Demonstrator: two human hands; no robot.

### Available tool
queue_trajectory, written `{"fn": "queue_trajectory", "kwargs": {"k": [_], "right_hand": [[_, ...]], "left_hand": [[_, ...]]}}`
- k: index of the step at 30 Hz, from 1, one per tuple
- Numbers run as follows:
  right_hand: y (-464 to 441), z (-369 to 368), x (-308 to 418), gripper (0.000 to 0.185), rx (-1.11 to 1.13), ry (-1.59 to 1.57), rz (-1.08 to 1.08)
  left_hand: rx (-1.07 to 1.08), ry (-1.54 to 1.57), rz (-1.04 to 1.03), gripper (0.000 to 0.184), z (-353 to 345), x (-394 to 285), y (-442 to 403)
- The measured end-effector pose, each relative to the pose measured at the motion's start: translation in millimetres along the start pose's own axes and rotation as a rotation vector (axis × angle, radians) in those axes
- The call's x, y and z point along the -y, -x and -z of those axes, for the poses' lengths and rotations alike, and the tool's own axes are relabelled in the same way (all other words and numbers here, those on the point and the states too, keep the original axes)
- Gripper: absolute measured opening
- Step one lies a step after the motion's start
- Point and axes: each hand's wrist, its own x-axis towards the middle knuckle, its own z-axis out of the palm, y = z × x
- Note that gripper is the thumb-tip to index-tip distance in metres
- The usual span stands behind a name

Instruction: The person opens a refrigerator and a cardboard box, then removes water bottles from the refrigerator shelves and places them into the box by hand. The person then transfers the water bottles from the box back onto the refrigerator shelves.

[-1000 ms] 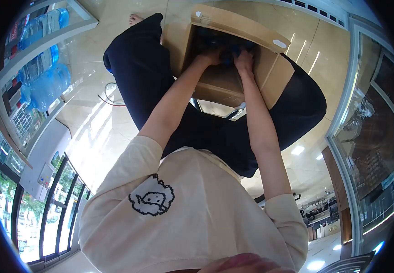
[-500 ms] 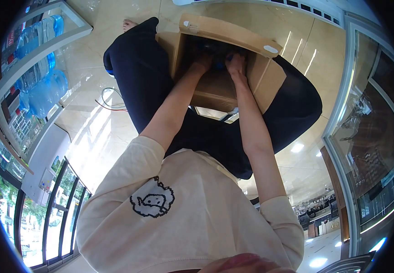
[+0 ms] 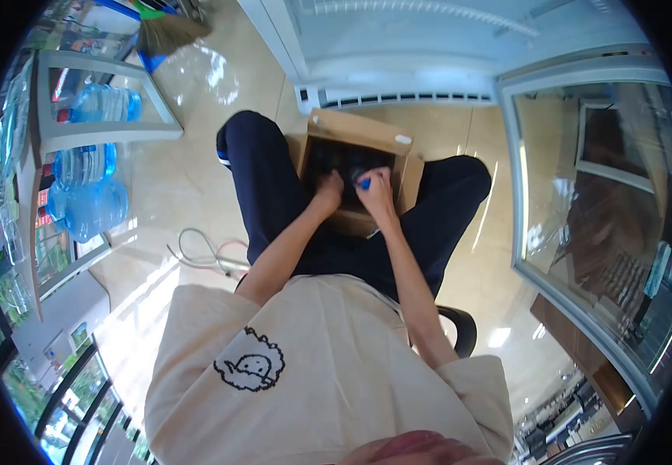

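A brown cardboard box [image 3: 361,130] stands open between my knees, its inside dark. My right hand [image 3: 379,192] is at the right side of the opening, fingers closed around a bottle whose blue cap [image 3: 365,184] shows beside them. The rest of that bottle is mostly hidden. My left hand [image 3: 330,187] reaches into the left part of the box with its fingers curled downward. Whatever it holds is lost in the shadow. Dark shapes lie deeper in the box, too dim to name.
Beyond the box is a white fridge cabinet [image 3: 406,58], its glass door [image 3: 584,178] swung out on the right. Large blue water bottles [image 3: 92,205] stand at the left by a white frame [image 3: 111,139]. A broom [image 3: 167,32] and a looped cable [image 3: 204,248] are on the left floor.
The view has tilted up, bringing the fridge cabinet into sight. My right hand has come up nearer the box opening with the blue-capped bottle; my left hand stays inside the box.
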Motion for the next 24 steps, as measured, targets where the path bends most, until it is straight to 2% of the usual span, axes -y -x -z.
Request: {"fn": "queue_trajectory", "kwargs": {"k": [3, 6, 9, 12, 13, 16, 18, 20, 23, 24], "right_hand": [[20, 44, 35, 0.033, -0.120, -0.036, 0.128], [22, 83, 74, 0.034, -0.213, -0.076, 0.177], [12, 127, 99, 0.031, -0.313, -0.047, 0.272], [-2, 174, 134, 0.030, -0.357, -0.150, 0.286], [-9, 189, 146, 0.029, -0.378, -0.169, 0.295], [-41, 225, 179, 0.025, -0.508, -0.282, 0.412], [-63, 248, 205, 0.023, -0.651, -0.237, 0.492], [-99, 262, 218, 0.023, -0.760, -0.339, 0.567], [-157, 277, 232, 0.023, -0.799, -0.440, 0.566], [-177, 282, 235, 0.023, -0.794, -0.445, 0.553]], "left_hand": [[-0.327, 0.102, -0.115, 0.052, 55, -7, 51], [-0.397, 0.508, -0.095, 0.050, 86, -2, 74], [-0.510, 0.650, -0.103, 0.045, 127, -6, 95], [-0.763, 0.647, -0.205, 0.037, 159, 5, 93], [-0.548, 0.915, -0.188, 0.033, 197, 7, 109], [-0.426, 1.086, -0.254, 0.039, 267, 7, 128], [-0.437, 1.205, -0.295, 0.041, 296, 5, 131], [-0.462, 1.268, -0.338, 0.042, 323, 0, 139], [-0.522, 1.271, -0.412, 0.045, 363, -10, 152], [-0.485, 1.335, -0.426, 0.044, 372, -10, 151]]}}
